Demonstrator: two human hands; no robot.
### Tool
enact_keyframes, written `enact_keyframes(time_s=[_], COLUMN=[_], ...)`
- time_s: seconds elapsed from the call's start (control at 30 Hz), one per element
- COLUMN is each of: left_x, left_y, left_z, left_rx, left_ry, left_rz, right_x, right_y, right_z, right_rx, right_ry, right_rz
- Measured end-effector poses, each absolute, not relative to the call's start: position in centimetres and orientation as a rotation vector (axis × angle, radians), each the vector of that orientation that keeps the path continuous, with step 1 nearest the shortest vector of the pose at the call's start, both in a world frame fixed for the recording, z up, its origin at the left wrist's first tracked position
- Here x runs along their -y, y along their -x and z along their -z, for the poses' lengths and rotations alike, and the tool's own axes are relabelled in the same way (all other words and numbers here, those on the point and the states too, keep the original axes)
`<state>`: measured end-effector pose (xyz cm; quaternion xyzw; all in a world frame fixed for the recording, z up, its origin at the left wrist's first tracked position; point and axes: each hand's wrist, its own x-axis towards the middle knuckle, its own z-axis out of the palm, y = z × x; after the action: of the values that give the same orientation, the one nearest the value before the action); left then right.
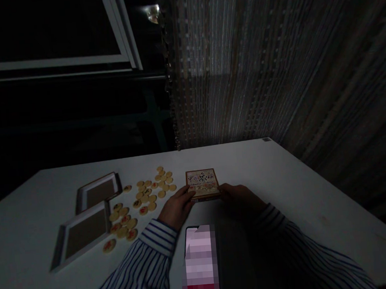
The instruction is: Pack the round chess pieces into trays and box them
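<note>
A small square Chinese chess box [202, 182], printed with dark characters on a pale patterned face, is between my hands above the white table. My left hand [178, 206] grips its near left corner, thumb over the top. At its near right corner my right hand [240, 196] pinches the edge, partly in shadow. To the left lie several round wooden chess pieces [145, 198], some showing red or black characters, others blank side up.
Two shallow open box halves [86, 233] lie left of the pieces. A phone [200, 264] with a lit, blurred screen is at the table's near side. Behind the white table [282, 173] hangs a string curtain [227, 70], with a window frame [124, 29] at the upper left.
</note>
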<state>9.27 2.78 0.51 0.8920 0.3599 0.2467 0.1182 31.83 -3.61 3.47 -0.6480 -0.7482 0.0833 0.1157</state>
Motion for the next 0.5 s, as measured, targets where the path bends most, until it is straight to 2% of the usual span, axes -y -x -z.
enact_keyframes(time_s=[0.5], left_x=[-2.59], left_y=[-9.35], left_z=[-1.13], left_rx=[-1.052], left_ry=[-2.637], left_rz=[-0.721], right_x=[3.25], right_y=[-32.12], right_z=[-2.41], right_rx=[2.223], right_ry=[1.828], right_rz=[-0.145])
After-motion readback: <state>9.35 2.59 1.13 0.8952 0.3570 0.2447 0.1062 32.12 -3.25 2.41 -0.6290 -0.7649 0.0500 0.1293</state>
